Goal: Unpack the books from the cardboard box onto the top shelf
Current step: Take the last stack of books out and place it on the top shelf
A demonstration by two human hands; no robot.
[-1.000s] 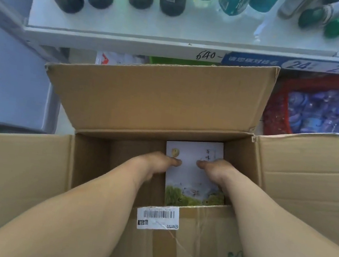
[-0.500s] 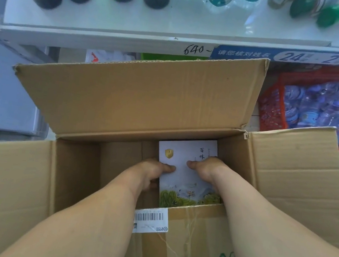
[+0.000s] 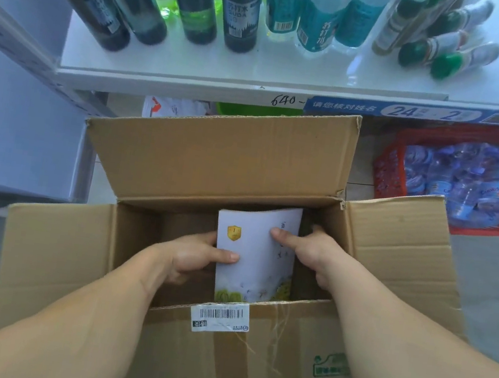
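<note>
Gripping the white paperback book with the yellow badge (image 3: 252,253) inside the open brown cardboard box (image 3: 392,257), I am pinching its edges: left hand (image 3: 196,258) at nine o'clock, right hand (image 3: 306,251) at three. Its long axis is running twelve to six, equally near both, with the white top shelf (image 3: 258,74) waiting at twelve.

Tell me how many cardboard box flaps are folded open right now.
4: far flap stands toward the shelf, left flap and right flap spread sideways, near flap hangs toward the person. None appear hidden.
</note>
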